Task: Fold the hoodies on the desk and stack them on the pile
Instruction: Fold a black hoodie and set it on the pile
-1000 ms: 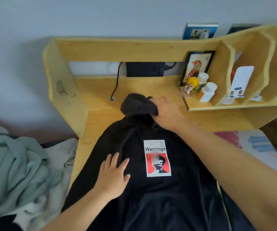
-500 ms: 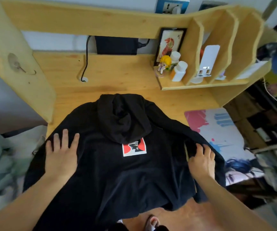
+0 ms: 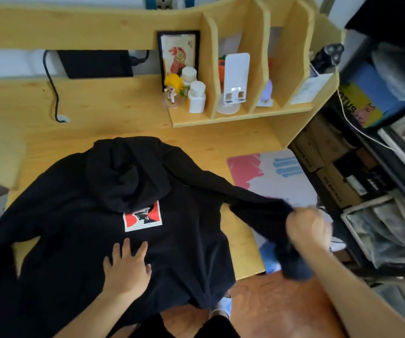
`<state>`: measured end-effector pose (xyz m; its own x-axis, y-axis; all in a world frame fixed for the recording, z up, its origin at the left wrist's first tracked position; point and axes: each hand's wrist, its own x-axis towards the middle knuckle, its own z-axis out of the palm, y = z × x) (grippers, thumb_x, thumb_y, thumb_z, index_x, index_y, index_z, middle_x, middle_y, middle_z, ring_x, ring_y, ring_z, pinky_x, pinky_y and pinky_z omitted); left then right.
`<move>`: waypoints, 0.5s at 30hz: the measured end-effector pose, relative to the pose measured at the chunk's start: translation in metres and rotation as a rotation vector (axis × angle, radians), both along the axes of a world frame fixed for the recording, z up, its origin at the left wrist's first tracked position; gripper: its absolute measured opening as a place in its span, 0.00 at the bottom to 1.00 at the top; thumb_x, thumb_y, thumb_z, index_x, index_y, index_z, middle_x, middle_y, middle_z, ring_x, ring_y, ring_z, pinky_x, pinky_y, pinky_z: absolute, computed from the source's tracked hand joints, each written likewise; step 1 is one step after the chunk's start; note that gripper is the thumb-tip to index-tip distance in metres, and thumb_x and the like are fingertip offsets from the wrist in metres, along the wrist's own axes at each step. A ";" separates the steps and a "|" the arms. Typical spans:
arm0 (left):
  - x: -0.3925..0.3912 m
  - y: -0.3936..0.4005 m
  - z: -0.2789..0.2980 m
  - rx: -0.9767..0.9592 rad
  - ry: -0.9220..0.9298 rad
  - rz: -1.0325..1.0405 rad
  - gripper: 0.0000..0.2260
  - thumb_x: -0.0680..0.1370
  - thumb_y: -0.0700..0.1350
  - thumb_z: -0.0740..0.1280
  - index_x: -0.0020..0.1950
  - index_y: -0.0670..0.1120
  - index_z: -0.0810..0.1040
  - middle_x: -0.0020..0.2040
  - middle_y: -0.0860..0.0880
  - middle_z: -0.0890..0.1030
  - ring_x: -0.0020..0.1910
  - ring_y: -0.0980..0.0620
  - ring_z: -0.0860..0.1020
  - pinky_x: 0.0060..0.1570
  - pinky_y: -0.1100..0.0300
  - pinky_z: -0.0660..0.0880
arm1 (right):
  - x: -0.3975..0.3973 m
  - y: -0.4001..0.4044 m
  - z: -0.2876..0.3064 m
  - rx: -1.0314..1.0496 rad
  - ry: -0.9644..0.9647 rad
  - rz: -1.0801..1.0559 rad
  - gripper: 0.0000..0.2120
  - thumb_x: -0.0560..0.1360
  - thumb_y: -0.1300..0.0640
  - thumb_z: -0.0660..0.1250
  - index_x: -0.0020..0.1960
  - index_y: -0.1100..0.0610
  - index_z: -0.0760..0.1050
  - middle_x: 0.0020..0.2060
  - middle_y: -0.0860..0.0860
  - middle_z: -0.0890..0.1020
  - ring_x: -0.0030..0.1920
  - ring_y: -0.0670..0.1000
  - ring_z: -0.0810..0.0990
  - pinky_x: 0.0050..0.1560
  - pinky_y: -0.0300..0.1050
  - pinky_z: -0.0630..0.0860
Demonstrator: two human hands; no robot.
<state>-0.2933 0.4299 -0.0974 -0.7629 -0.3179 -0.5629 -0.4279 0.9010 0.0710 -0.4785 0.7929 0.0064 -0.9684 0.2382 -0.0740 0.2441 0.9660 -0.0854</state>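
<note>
- Now, head view: a black hoodie (image 3: 79, 215) lies spread on the wooden counter (image 3: 113, 103), hood folded down over its printed patch (image 3: 142, 217).
- Left hand (image 3: 125, 267) presses flat on the hoodie, fingers spread, just below the patch.
- Right hand (image 3: 308, 228), blurred, grips the sleeve (image 3: 250, 198), lifted off the counter's right edge.

Bare forearms, no sleeves; apparently dark trousers (image 3: 184, 328), pale shoe (image 3: 223, 307).

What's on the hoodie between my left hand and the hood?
In the head view, the red, black and white print lies between the left hand and the hood on the hoodie.
</note>
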 end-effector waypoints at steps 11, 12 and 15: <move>-0.125 0.107 0.024 0.102 0.291 -0.079 0.28 0.85 0.56 0.56 0.84 0.52 0.54 0.84 0.43 0.51 0.82 0.41 0.51 0.79 0.47 0.58 | -0.138 0.069 -0.030 0.078 -0.392 0.109 0.27 0.81 0.55 0.58 0.79 0.54 0.57 0.77 0.58 0.58 0.74 0.65 0.58 0.71 0.59 0.63; -0.148 0.104 0.025 0.111 0.323 -0.064 0.27 0.86 0.55 0.55 0.84 0.52 0.54 0.83 0.44 0.52 0.82 0.42 0.52 0.79 0.48 0.58 | -0.128 0.072 -0.049 -0.046 -0.343 0.121 0.26 0.80 0.56 0.60 0.77 0.55 0.61 0.74 0.59 0.61 0.72 0.65 0.61 0.69 0.59 0.66; -0.221 0.083 0.024 0.119 0.376 -0.024 0.25 0.87 0.52 0.52 0.84 0.53 0.51 0.84 0.46 0.53 0.82 0.44 0.52 0.78 0.47 0.59 | -0.103 0.078 -0.084 -0.533 -0.194 -0.204 0.18 0.74 0.51 0.65 0.57 0.63 0.75 0.55 0.63 0.78 0.58 0.68 0.77 0.59 0.61 0.76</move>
<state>-0.5139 0.5128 -0.0737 -0.9293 -0.2472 -0.2744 -0.3313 0.8863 0.3236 -0.5819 0.8713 -0.0775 -0.8638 0.2994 -0.4051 0.4798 0.7344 -0.4802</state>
